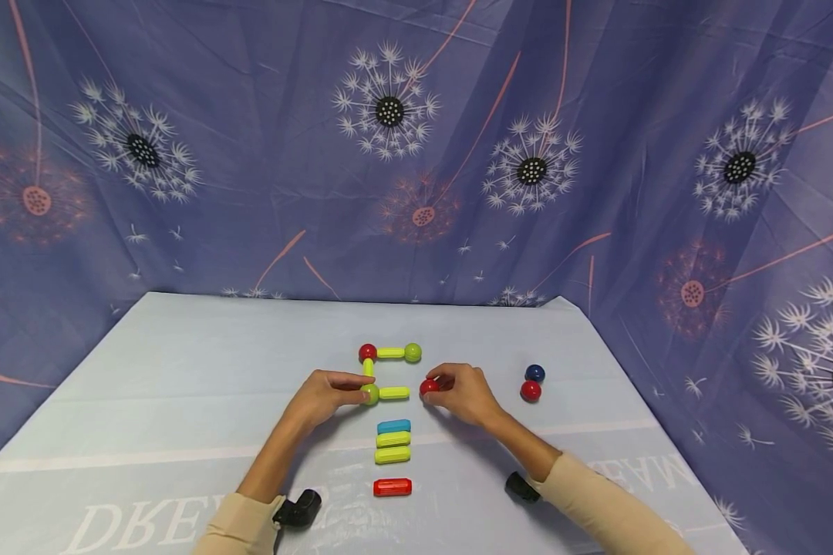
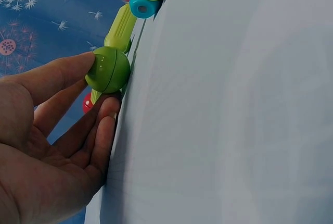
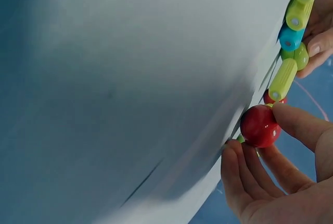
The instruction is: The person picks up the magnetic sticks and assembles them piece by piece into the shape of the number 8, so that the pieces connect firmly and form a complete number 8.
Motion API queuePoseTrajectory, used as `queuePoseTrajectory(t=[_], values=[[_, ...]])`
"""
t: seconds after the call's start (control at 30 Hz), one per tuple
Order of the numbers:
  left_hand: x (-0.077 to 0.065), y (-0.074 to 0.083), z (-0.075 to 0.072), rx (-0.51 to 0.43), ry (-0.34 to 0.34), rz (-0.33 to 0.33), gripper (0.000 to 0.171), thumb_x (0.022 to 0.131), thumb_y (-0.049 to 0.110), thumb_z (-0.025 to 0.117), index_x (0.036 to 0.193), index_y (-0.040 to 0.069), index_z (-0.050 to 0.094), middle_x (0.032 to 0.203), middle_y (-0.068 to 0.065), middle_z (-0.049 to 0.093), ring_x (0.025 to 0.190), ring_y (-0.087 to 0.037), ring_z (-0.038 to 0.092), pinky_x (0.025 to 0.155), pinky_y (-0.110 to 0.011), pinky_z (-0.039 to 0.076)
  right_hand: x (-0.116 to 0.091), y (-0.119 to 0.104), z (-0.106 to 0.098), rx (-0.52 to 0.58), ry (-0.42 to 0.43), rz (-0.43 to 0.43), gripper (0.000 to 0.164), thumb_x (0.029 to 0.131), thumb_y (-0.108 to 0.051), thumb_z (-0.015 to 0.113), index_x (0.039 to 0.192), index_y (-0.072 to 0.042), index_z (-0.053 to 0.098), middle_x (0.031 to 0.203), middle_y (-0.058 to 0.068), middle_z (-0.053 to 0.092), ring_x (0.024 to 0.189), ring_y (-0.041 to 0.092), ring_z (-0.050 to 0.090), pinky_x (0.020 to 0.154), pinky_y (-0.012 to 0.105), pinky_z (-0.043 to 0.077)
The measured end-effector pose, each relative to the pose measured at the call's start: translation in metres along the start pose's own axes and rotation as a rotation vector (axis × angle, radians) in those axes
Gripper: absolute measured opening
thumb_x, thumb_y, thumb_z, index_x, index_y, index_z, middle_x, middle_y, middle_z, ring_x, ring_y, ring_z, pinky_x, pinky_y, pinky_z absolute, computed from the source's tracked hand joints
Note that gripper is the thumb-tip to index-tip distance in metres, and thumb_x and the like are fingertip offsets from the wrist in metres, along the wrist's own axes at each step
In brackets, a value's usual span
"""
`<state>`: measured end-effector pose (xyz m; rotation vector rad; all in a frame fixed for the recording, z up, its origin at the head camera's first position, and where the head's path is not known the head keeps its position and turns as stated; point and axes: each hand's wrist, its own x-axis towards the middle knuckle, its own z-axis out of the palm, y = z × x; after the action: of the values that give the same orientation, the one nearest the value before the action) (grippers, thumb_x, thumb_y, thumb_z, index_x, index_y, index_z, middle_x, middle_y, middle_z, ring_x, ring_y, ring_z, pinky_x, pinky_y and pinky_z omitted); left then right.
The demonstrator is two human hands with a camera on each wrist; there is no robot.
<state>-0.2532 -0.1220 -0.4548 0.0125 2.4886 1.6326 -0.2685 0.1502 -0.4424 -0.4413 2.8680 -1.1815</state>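
My left hand (image 1: 322, 398) pinches a lime-green ball (image 2: 108, 70) between thumb and fingers, low over the table. From that ball a yellow-green rod (image 1: 394, 393) points right, and another rod (image 1: 369, 367) runs away to a red corner ball (image 1: 367, 352). A third rod (image 1: 391, 353) links the corner ball with a second green ball (image 1: 413, 352). To the right, my right hand (image 1: 467, 395) holds a separate red ball (image 3: 260, 126) by its fingertips. A small gap parts this ball from the near rod's free end in the head view.
Nearer me lie a blue rod (image 1: 393, 426), two yellow-green rods (image 1: 392, 447) and a red rod (image 1: 392, 487). A dark blue ball (image 1: 535, 373) and another red ball (image 1: 531, 391) sit at the right. A patterned curtain (image 1: 284, 154) hangs behind the white-covered table (image 1: 201, 354).
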Motion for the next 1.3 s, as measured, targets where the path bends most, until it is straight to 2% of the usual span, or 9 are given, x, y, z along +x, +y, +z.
queuePoseTrajectory(t=[0.23, 1.03, 1.3], values=[[-0.001, 0.0, 0.0, 0.004, -0.001, 0.003, 0.027, 0.083, 0.023, 0.083, 0.11, 0.019, 0.081, 0.12, -0.001, 0.075, 0.119, -0.022, 0.063, 0.101, -0.05, 0.047, 0.001, -0.004, 0.005, -0.012, -0.03, -0.016, 0.028, 0.082, -0.016, 0.084, 0.109, -0.011, 0.076, 0.092, 0.002, 0.074, 0.084, 0.013, 0.066, 0.068, 0.027, 0.053], [0.0, 0.0, -0.001, 0.002, 0.0, 0.006, 0.027, 0.083, 0.024, 0.083, 0.11, 0.02, 0.081, 0.119, -0.002, 0.075, 0.12, -0.023, 0.063, 0.102, -0.05, 0.047, 0.002, -0.01, 0.006, -0.01, -0.063, -0.045, 0.027, 0.083, -0.019, 0.083, 0.108, -0.012, 0.077, 0.092, 0.001, 0.076, 0.083, 0.014, 0.068, 0.065, 0.026, 0.053], [-0.001, 0.0, 0.0, -0.014, -0.006, 0.003, 0.027, 0.084, 0.023, 0.083, 0.111, 0.018, 0.081, 0.12, -0.002, 0.075, 0.12, -0.023, 0.062, 0.102, -0.05, 0.047, 0.002, -0.01, 0.004, -0.04, -0.057, -0.052, 0.034, 0.081, -0.021, 0.086, 0.111, -0.009, 0.076, 0.094, 0.003, 0.075, 0.084, 0.014, 0.066, 0.067, 0.028, 0.053]])
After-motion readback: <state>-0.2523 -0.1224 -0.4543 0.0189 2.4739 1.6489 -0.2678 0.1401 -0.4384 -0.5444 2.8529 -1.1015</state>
